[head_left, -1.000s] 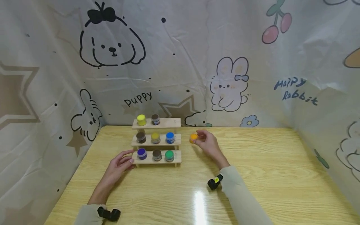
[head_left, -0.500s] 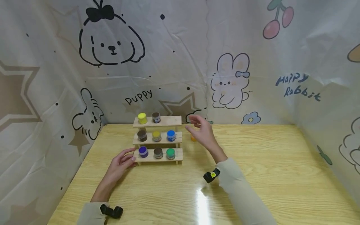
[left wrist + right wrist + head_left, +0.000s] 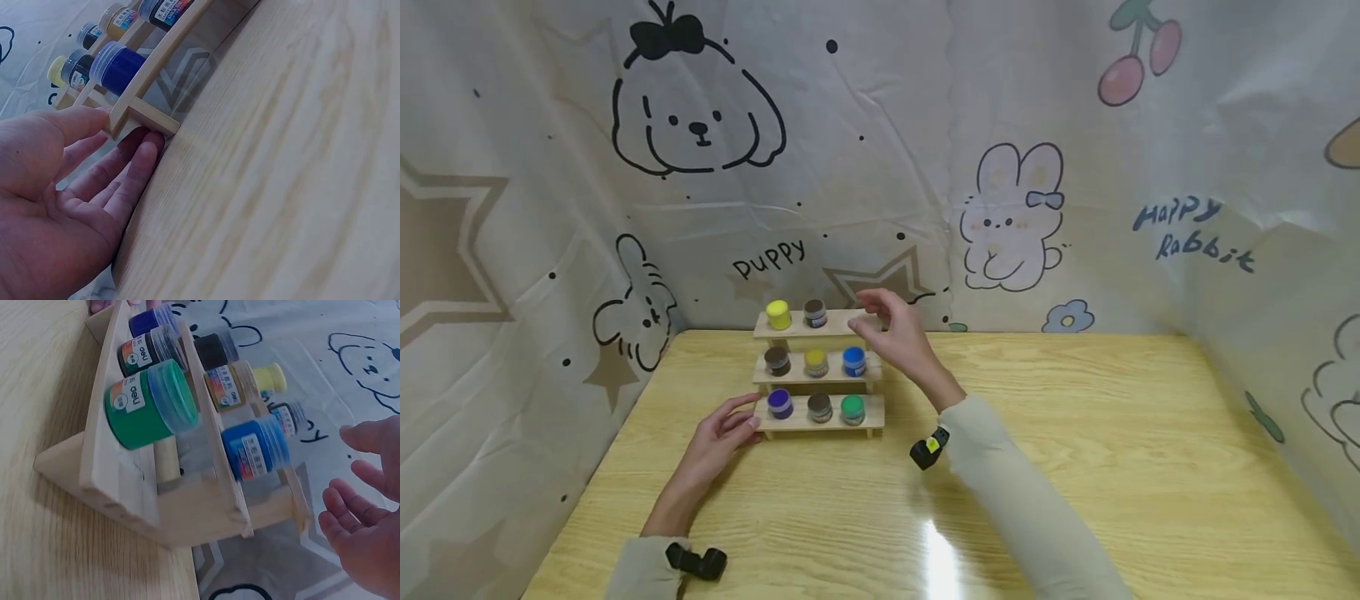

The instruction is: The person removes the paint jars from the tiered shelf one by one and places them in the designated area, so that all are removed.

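Note:
A three-tier wooden display rack [image 3: 876, 410] carries small paint jars. My left hand [image 3: 713, 446] grips the left end of its lowest tier, the thumb at the tier's edge and the fingers curled by the leg, as the left wrist view shows. My right hand [image 3: 901, 337] hovers by the right end of the top tier, thumb and fingers apart, holding nothing. On the bottom tier stand a purple jar [image 3: 779, 404], a dark brown jar [image 3: 819, 407] and a green jar [image 3: 852, 409]. The blue jar [image 3: 255, 449] is on the middle tier. No orange jar shows now.
The middle tier also bears a dark jar [image 3: 777, 361] and a mustard jar [image 3: 816, 362]. A yellow jar [image 3: 778, 315] and a brown jar [image 3: 815, 313] stand on top. The rack is on a wood-grain table [image 3: 1075, 433] near a printed cloth backdrop [image 3: 880, 192].
My right hand let go of an orange jar on the table right of the rack, rose and moved left to the top tier. The left hand stayed at the rack.

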Demonstrator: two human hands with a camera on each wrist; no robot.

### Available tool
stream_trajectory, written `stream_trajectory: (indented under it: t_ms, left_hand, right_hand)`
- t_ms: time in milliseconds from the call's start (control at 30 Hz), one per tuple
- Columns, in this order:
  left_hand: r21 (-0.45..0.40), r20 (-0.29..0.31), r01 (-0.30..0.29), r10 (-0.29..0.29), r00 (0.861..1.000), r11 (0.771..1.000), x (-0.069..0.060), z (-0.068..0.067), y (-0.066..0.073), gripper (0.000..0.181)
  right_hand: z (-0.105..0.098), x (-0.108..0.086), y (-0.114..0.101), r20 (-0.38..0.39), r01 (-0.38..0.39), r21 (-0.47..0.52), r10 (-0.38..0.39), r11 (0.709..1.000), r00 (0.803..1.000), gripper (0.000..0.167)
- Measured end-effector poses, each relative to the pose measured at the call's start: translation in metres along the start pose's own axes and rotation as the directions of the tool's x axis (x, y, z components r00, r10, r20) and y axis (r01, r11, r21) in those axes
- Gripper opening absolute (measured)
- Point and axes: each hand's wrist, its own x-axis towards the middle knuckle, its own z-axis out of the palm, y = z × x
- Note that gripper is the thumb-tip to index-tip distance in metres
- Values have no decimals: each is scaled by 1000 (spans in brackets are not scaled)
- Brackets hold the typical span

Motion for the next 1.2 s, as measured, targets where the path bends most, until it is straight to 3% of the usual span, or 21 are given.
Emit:
stream_trajectory:
  t_ms: [333, 567, 733, 1200]
  left_hand:
    - [-45, 32, -45, 47, 998, 998, 1, 1, -3, 48]
    - [-38, 12, -12, 13, 1000, 999, 1, -2, -3, 48]
    - [-29, 19, -19, 20, 1000, 999, 2, -3, -2, 49]
    - [-28, 32, -43, 43, 999, 999, 0, -3, -2, 49]
  right_hand:
    - [22, 21, -2, 64, -26, -19, 27, 999, 998, 47]
    - [35, 32, -2, 89, -56, -40, 60, 998, 994, 48]
    - [43, 37, -10, 111, -93, -82, 102, 992, 989, 50]
    - [54, 39, -11, 69, -133, -169, 147, 976, 987, 42]
